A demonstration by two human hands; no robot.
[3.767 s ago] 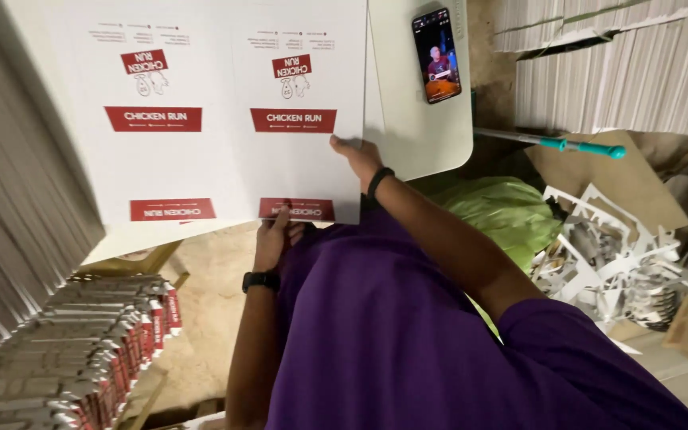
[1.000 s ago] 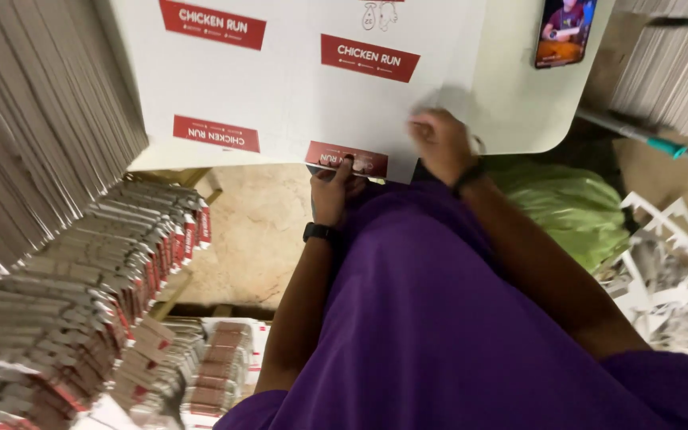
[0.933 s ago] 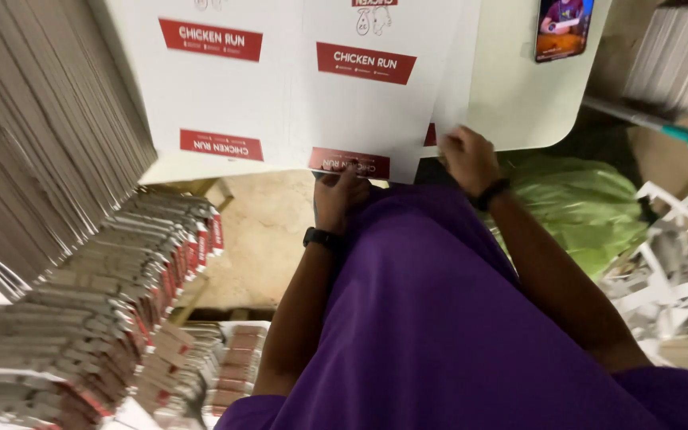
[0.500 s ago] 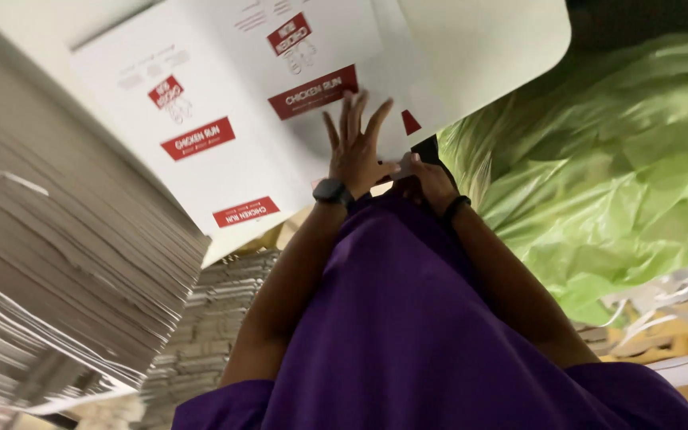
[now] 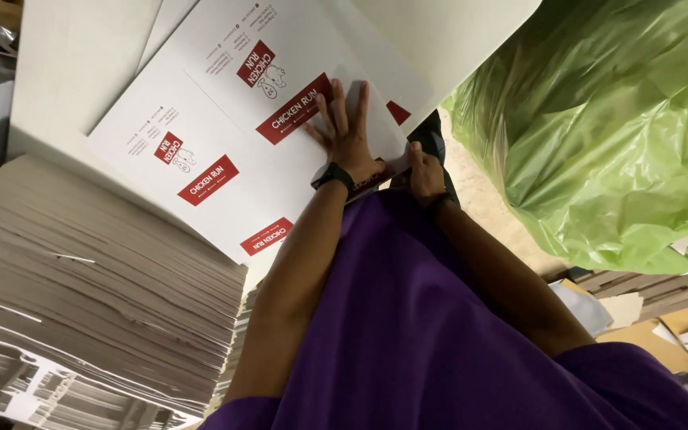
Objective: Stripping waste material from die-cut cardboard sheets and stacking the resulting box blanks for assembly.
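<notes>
A flat white cardboard sheet (image 5: pixel 224 135) printed with red labels lies on a white table (image 5: pixel 73 64) in front of me. My left hand (image 5: pixel 348 131), a black watch on its wrist, lies flat on the sheet with fingers spread. My right hand (image 5: pixel 424 171), a dark band on its wrist, grips the sheet's near edge beside a red label. A purple shirt covers my body below both arms.
A tall stack of flat grey cardboard sheets (image 5: pixel 81 302) rises at the left. A large crumpled green plastic bag (image 5: pixel 599 127) fills the right. Brown cardboard scraps (image 5: pixel 662 310) lie on the floor at lower right.
The view has swung left and tilted. My left hand has gone from the sheet's near edge to lying flat on it, and my right hand has come down to the near edge.
</notes>
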